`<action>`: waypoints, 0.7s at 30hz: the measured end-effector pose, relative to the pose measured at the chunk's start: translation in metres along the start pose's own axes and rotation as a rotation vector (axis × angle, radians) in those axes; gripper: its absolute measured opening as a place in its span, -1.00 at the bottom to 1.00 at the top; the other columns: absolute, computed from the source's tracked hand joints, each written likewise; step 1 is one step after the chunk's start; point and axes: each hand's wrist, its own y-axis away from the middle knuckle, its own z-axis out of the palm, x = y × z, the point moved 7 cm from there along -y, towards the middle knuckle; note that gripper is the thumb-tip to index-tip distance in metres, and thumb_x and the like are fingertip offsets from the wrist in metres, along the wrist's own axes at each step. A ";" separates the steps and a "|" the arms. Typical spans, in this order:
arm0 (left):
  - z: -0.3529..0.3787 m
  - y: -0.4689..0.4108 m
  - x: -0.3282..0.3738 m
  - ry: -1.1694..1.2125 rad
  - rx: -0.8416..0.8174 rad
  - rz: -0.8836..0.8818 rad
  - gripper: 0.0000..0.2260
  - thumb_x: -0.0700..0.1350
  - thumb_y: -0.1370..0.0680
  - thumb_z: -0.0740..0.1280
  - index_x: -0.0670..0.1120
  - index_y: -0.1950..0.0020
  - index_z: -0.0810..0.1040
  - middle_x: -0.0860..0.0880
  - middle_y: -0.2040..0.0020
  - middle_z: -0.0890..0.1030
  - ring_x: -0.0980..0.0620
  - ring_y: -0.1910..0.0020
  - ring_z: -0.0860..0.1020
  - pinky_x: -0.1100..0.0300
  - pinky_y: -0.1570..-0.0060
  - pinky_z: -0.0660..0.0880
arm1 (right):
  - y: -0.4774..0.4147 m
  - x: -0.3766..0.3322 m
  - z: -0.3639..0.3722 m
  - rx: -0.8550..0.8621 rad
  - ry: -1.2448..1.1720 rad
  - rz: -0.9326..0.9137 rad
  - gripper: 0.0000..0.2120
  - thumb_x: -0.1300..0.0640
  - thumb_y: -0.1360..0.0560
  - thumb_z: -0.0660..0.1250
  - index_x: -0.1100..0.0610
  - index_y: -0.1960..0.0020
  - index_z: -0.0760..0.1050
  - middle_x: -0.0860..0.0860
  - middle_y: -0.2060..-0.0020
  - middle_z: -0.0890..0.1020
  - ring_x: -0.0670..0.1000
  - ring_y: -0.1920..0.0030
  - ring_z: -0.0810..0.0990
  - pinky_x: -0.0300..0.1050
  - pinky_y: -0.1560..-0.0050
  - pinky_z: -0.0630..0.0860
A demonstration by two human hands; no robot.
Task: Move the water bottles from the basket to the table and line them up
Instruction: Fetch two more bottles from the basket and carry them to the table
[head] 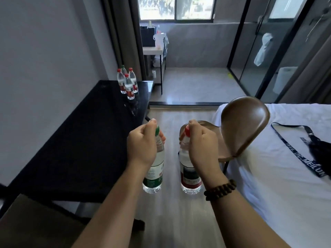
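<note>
My left hand (142, 145) grips the neck of a green-capped water bottle (154, 174) with a green label. My right hand (201, 145) grips the neck of a red-capped water bottle (189, 176) with a red label. Both bottles hang upright in the air over the wooden floor, side by side. To my left stands the black table (80, 140). At its far end is a close group of several bottles (127, 83), most red-capped and one green-capped. No basket is in view.
A brown chair (245, 122) stands just right of my right hand, against a white bed (277, 176) that carries a black lanyard (300, 151). Wooden floor (172, 221) runs ahead between table and bed. Glass doors are at the far right.
</note>
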 end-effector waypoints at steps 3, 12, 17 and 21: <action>0.014 -0.056 -0.013 -0.027 0.043 -0.009 -0.53 0.03 -0.65 0.22 -0.30 0.26 0.60 -0.18 0.35 0.67 -0.08 0.37 0.63 0.16 0.35 0.58 | -0.060 0.023 0.026 -0.019 0.052 0.026 -0.42 -0.19 -0.59 0.05 0.11 0.36 0.61 0.09 0.37 0.66 -0.03 0.31 0.60 -0.03 0.18 0.51; 0.035 -0.232 -0.041 -0.098 0.105 -0.017 -0.23 0.54 -0.42 0.19 -0.21 0.21 0.60 -0.16 0.25 0.68 -0.05 0.26 0.66 -0.01 0.10 0.65 | -0.254 0.055 0.144 -0.390 0.031 -0.034 -0.21 -0.42 -0.61 -0.11 0.23 0.28 0.48 0.11 0.39 0.58 0.07 0.30 0.57 0.09 0.19 0.53; 0.024 -0.306 -0.035 -0.111 0.226 -0.030 -0.28 0.46 -0.45 0.09 -0.20 0.12 0.61 -0.19 0.18 0.68 -0.05 0.20 0.66 -0.12 -0.05 0.64 | -0.331 0.043 0.205 -0.658 0.126 -0.117 -0.28 -0.52 -0.47 0.02 0.14 0.24 0.47 -0.08 0.40 0.50 -0.10 0.36 0.47 -0.10 0.26 0.44; 0.005 -0.350 -0.044 -0.164 0.315 -0.045 -0.16 0.64 -0.32 0.03 -0.13 0.17 0.58 -0.22 0.16 0.65 -0.11 0.17 0.64 -0.09 -0.03 0.62 | -0.368 0.048 0.260 -0.777 0.175 -0.154 -0.60 -0.34 -0.47 0.38 0.00 0.18 0.48 -0.12 0.33 0.55 -0.13 0.28 0.53 -0.16 0.22 0.45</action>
